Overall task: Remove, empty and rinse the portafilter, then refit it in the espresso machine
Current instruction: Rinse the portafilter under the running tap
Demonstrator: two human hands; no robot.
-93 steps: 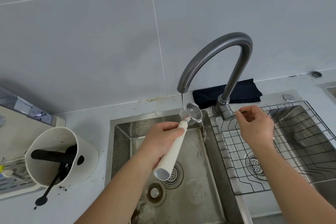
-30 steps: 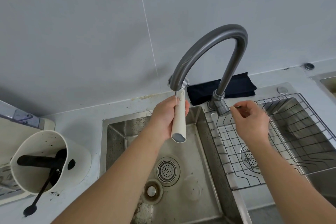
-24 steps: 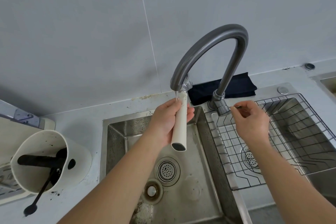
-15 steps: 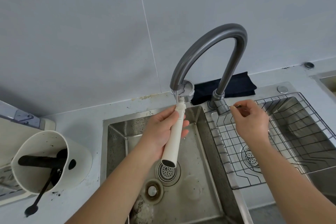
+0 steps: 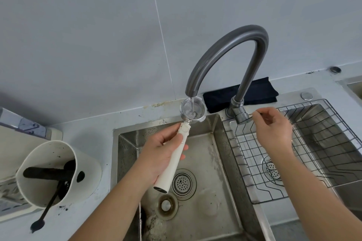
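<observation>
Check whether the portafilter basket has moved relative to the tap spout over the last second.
Yes. The portafilter has tipped back: its basket, then tucked tight against the tap spout, now sits open just below it, catching the stream. The left hand holds the handle.

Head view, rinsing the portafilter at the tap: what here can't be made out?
- Espresso machine: cut off by the left edge; its group head is out of frame.
- Tap lever: hidden by the right hand, so its setting is unclear.
- Left hand fingers: mostly hidden behind the portafilter handle.
- Knock box contents: dark, indistinct.
- Second sink: cut off by the right edge.
</observation>
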